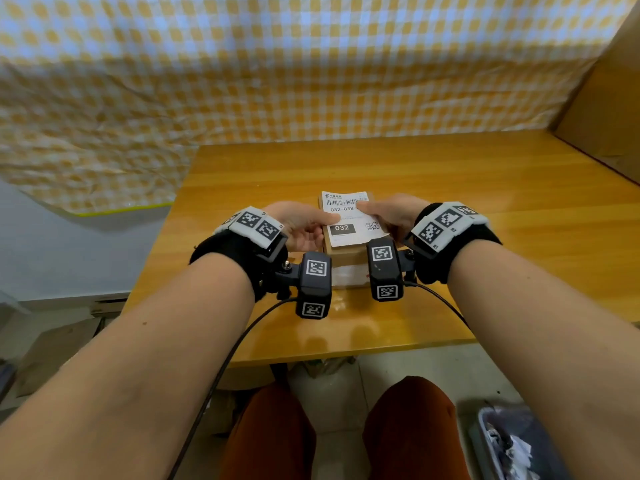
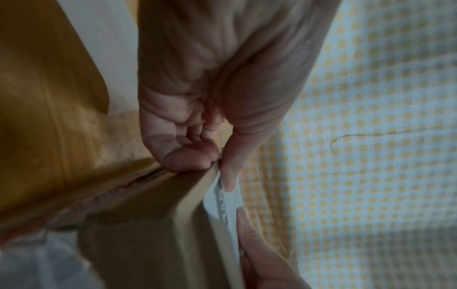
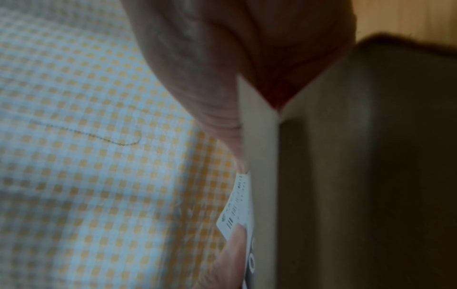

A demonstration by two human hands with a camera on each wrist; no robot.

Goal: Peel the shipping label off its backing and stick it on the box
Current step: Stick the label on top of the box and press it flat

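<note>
White label [image 1: 349,216] flat atop box [image 1: 346,263], both thumbs pressing it

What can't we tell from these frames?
- Label bond to box: head view, thumbs cover both edges.
- Small print: too small in head view, blurred in wrist views.
- Left hand and right hand fingers: hidden behind the box.
- Backing: not in any view.

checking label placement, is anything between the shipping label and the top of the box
Nothing visible does. The shipping label lies on the cardboard box top, with the left hand and right hand thumbs on its side edges. Its far corner looks slightly lifted in the right wrist view.
</note>
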